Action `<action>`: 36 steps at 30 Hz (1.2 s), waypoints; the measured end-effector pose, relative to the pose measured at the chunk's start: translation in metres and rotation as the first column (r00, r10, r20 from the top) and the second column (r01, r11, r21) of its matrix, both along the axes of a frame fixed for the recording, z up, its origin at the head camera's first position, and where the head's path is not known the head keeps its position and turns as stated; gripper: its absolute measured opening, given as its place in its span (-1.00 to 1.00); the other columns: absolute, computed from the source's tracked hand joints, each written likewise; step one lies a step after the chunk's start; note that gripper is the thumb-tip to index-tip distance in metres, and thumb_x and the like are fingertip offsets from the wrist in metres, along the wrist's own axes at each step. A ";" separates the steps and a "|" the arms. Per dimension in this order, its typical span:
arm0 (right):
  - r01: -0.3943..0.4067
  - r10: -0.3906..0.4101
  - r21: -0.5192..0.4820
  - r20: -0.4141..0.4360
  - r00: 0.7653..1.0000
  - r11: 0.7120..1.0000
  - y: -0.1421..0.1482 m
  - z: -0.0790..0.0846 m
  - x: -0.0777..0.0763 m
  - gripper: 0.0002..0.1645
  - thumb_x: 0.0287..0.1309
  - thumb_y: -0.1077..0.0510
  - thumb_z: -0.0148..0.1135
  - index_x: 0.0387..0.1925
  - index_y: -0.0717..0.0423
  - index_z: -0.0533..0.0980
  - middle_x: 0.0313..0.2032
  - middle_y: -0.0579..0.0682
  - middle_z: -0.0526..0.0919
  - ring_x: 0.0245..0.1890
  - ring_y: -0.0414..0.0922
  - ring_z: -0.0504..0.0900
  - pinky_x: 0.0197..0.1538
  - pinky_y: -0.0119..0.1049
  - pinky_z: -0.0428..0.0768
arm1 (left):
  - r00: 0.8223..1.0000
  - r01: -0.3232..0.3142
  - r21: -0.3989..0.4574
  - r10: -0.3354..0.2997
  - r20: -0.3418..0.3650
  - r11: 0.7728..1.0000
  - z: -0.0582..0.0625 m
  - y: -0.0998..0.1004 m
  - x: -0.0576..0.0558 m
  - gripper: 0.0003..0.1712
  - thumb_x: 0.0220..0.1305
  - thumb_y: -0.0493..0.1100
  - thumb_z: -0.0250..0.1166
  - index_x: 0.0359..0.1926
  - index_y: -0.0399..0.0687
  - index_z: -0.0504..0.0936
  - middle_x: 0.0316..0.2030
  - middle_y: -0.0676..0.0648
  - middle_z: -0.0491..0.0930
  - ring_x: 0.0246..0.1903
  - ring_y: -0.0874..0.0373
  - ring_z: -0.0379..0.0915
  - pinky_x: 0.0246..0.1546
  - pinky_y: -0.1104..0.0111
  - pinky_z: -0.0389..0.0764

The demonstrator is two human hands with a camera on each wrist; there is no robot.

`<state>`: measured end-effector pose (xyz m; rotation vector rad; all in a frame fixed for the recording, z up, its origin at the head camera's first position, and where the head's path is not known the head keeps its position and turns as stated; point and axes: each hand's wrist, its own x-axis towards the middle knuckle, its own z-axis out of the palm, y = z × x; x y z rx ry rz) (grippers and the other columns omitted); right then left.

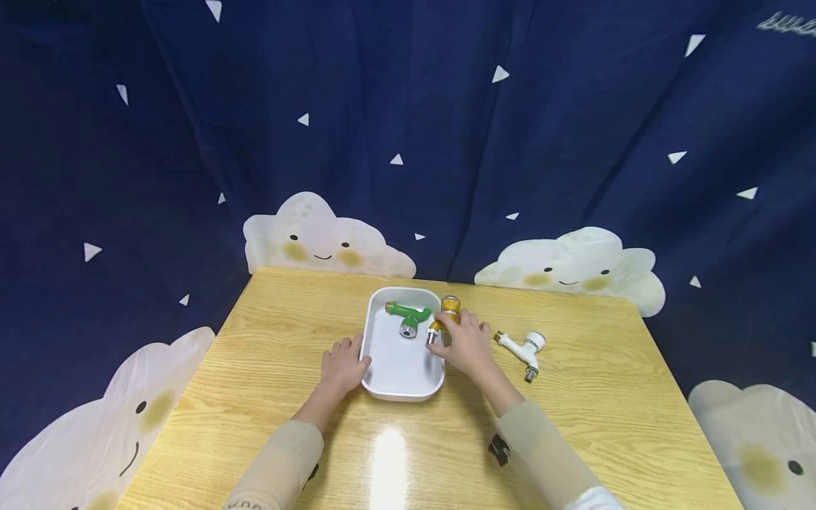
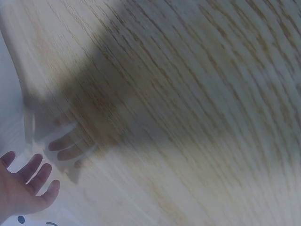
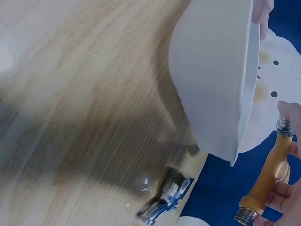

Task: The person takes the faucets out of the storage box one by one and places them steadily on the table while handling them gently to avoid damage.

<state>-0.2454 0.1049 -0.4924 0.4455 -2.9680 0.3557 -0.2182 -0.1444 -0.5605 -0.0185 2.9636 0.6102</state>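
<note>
A white faucet (image 1: 525,351) lies on the surface (image 1: 599,404) at the white tray's (image 1: 397,370) 3 o'clock, a green faucet (image 1: 411,313) inside toward 12. The right hand's grip (image 1: 469,343) clamps a gold faucet (image 3: 268,175) at 2, its threaded end (image 3: 245,216) visible only from the right wrist; the left hand's grip (image 1: 343,365), spread apart, touches 9.

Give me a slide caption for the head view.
Left hand at the white tray, right hand holding a yellow tap; green tap inside the tray, white tap on table.

The left grip (image 1: 343,364) touches the left side of the white tray (image 1: 398,372), fingers extended; the right grip (image 1: 468,343) pinches above its right rim.
</note>
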 end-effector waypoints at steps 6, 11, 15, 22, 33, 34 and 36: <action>0.034 -0.035 -0.032 -0.017 0.999 0.999 0.012 -0.007 0.003 -0.26 -0.19 -0.32 0.31 0.09 -0.21 0.41 -0.09 0.21 0.40 -0.09 0.09 0.37 -0.09 0.07 0.28 | 1.000 0.002 0.001 -0.002 0.001 1.000 -0.001 0.000 -0.001 -0.32 0.24 0.09 -0.04 0.33 -0.08 0.16 0.15 -0.26 0.33 0.14 -0.21 0.20 0.10 -0.13 0.18; 0.073 -0.074 -0.071 -0.023 0.997 0.995 0.023 -0.013 0.007 -0.27 -0.20 -0.31 0.32 0.07 -0.20 0.42 -0.12 0.22 0.41 -0.10 0.12 0.39 -0.08 0.10 0.27 | 1.000 0.005 -0.005 -0.005 0.003 1.000 -0.001 -0.001 -0.001 -0.31 0.25 0.09 -0.05 0.34 -0.09 0.16 0.16 -0.26 0.32 0.14 -0.20 0.20 0.09 -0.12 0.19; 0.103 -0.104 -0.090 -0.011 0.994 0.991 0.031 -0.020 0.010 -0.27 -0.20 -0.31 0.30 0.07 -0.18 0.43 -0.13 0.22 0.41 -0.12 0.12 0.39 -0.08 0.12 0.27 | 1.000 0.003 -0.002 -0.003 0.003 1.000 -0.001 -0.001 -0.001 -0.31 0.25 0.09 -0.05 0.34 -0.09 0.16 0.16 -0.26 0.32 0.14 -0.20 0.20 0.09 -0.12 0.20; 0.131 -0.133 -0.100 -0.016 0.991 0.986 0.041 -0.033 0.018 -0.30 -0.18 -0.27 0.32 0.05 -0.15 0.44 -0.18 0.19 0.40 -0.16 0.10 0.39 -0.19 0.04 0.32 | 1.000 0.002 -0.007 -0.002 0.006 1.000 -0.001 -0.001 -0.001 -0.32 0.25 0.09 -0.05 0.34 -0.09 0.16 0.16 -0.27 0.31 0.14 -0.21 0.20 0.09 -0.12 0.20; 0.190 -0.188 -0.090 0.027 0.982 0.978 0.045 -0.053 0.030 -0.25 -0.18 -0.31 0.29 0.11 -0.18 0.40 -0.10 0.23 0.39 -0.08 0.14 0.37 -0.16 0.09 0.34 | 1.000 0.003 -0.009 -0.003 0.001 1.000 -0.001 0.000 -0.001 -0.32 0.25 0.09 -0.06 0.34 -0.09 0.16 0.15 -0.26 0.32 0.12 -0.20 0.21 0.08 -0.13 0.20; 0.194 -0.192 -0.090 0.029 0.981 0.977 0.046 -0.054 0.031 -0.24 -0.18 -0.31 0.29 0.11 -0.17 0.40 -0.08 0.24 0.38 -0.08 0.14 0.38 -0.16 0.10 0.34 | 1.000 0.003 -0.009 -0.003 0.001 1.000 -0.001 0.000 -0.001 -0.32 0.25 0.09 -0.06 0.33 -0.09 0.16 0.15 -0.26 0.32 0.12 -0.20 0.21 0.08 -0.13 0.20; 0.201 -0.199 -0.090 0.028 0.980 0.975 0.046 -0.057 0.033 -0.23 -0.18 -0.31 0.29 0.12 -0.15 0.40 -0.07 0.26 0.38 -0.08 0.16 0.39 -0.16 0.11 0.33 | 1.000 0.003 -0.010 -0.003 0.001 1.000 -0.001 0.000 -0.001 -0.32 0.25 0.09 -0.06 0.34 -0.09 0.16 0.15 -0.26 0.33 0.12 -0.20 0.21 0.08 -0.13 0.20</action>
